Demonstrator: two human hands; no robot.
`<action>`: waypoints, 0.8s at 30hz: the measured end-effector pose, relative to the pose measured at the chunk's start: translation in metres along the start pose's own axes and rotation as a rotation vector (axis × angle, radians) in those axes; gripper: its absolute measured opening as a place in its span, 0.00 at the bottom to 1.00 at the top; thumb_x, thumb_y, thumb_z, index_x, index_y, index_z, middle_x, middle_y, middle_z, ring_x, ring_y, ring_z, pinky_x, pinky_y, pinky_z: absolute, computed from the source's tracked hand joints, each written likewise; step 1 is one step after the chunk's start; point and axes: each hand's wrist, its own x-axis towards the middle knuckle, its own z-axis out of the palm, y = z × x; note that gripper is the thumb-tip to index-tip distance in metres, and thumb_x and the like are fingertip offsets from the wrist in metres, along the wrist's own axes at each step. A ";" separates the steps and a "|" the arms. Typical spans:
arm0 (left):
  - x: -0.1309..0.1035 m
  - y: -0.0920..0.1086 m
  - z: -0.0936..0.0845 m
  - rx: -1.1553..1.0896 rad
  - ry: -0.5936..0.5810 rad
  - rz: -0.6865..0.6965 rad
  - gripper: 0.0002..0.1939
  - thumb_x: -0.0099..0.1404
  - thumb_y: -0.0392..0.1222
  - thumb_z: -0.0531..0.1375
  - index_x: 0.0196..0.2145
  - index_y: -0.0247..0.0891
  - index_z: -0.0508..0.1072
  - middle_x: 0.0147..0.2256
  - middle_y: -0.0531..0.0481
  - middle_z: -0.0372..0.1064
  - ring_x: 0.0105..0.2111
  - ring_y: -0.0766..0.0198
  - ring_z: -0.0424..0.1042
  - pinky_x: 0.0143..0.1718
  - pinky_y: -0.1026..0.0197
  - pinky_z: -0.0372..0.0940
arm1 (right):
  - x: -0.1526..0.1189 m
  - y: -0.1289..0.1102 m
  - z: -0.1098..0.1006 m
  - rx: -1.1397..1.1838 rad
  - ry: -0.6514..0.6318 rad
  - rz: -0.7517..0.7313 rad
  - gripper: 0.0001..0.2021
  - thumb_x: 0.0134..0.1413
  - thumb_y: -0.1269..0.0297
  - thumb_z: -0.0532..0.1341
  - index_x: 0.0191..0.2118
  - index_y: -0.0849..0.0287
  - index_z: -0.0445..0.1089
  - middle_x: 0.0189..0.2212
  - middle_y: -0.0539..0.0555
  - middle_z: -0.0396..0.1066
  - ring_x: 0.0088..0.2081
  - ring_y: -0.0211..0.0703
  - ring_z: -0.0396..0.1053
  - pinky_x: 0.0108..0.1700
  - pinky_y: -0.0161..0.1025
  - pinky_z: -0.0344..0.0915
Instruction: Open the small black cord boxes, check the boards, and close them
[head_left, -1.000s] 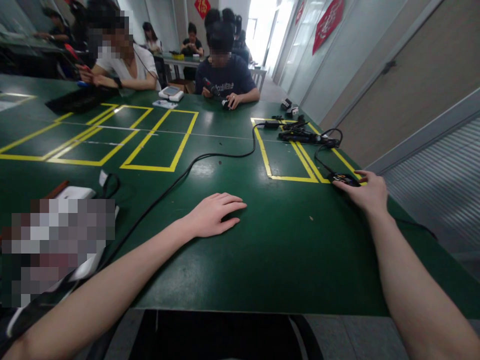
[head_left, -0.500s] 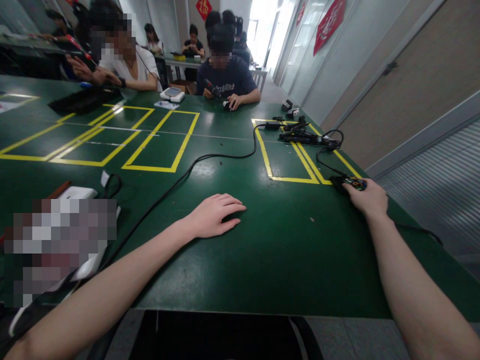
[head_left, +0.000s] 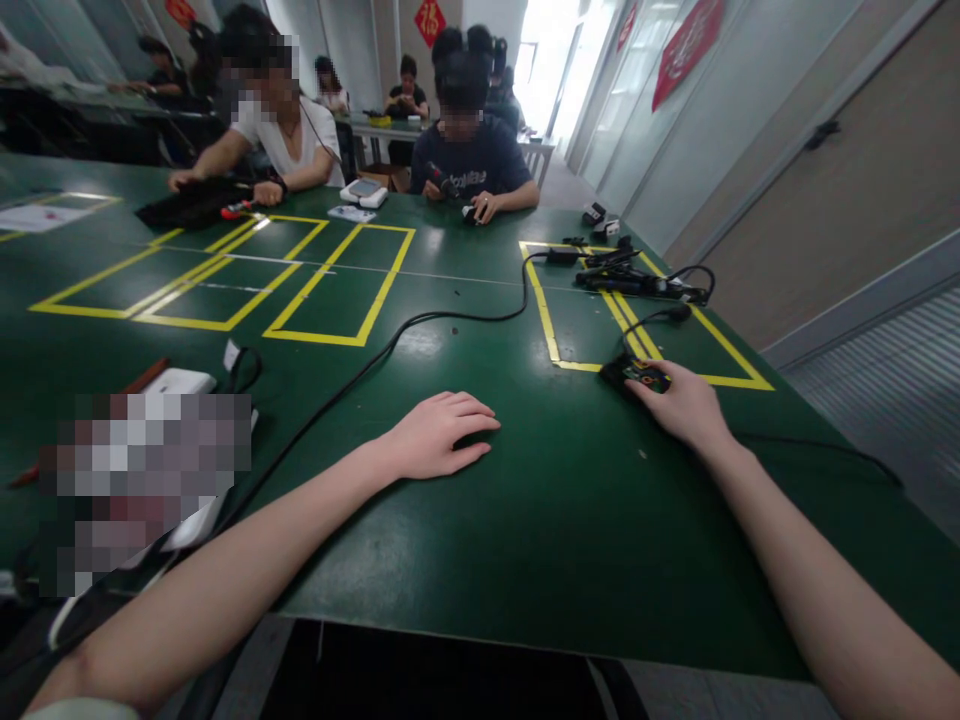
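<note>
My left hand rests on the green table with its fingers stretched out and nothing in it. Farther right, my right hand grips a small black device with an exposed circuit board showing coloured parts. A black cable runs from around the device toward the dark bundle behind it. My fingers and thumb cover part of the device, so its exact kind is unclear.
Yellow tape rectangles mark the table. A long black cable crosses it to a heap of black gear. At the left lies a white, partly blurred item. Two people sit opposite; one holds a black tool.
My right hand has moved left with the black device, over toward the yellow tape. My left hand stays on the table. The person opposite at left has lowered their hands to a black item.
</note>
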 end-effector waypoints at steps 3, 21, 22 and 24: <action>0.000 0.001 0.000 -0.022 0.025 0.003 0.16 0.75 0.45 0.57 0.57 0.40 0.74 0.55 0.42 0.76 0.54 0.54 0.74 0.56 0.49 0.69 | -0.024 -0.053 0.004 0.208 -0.126 -0.306 0.16 0.57 0.59 0.65 0.50 0.55 0.76 0.45 0.59 0.79 0.45 0.58 0.78 0.49 0.54 0.75; -0.003 0.012 -0.001 0.031 -0.003 0.001 0.23 0.65 0.63 0.65 0.39 0.38 0.76 0.37 0.46 0.74 0.38 0.56 0.73 0.41 0.56 0.67 | -0.086 -0.129 0.004 0.506 -0.225 -0.993 0.15 0.68 0.59 0.62 0.57 0.55 0.71 0.42 0.57 0.80 0.39 0.48 0.79 0.39 0.43 0.76; -0.003 0.013 -0.002 0.060 0.000 -0.024 0.25 0.63 0.64 0.66 0.40 0.37 0.76 0.38 0.45 0.74 0.39 0.55 0.73 0.43 0.54 0.67 | -0.085 -0.130 0.003 0.502 -0.209 -1.006 0.15 0.67 0.60 0.63 0.57 0.55 0.71 0.41 0.57 0.80 0.39 0.48 0.78 0.39 0.44 0.76; -0.003 0.012 -0.004 0.105 0.018 -0.078 0.29 0.62 0.67 0.67 0.45 0.37 0.77 0.44 0.42 0.74 0.44 0.51 0.74 0.47 0.51 0.67 | -0.085 -0.131 0.001 0.492 -0.174 -1.030 0.14 0.67 0.60 0.63 0.55 0.57 0.73 0.40 0.58 0.81 0.38 0.49 0.77 0.39 0.46 0.76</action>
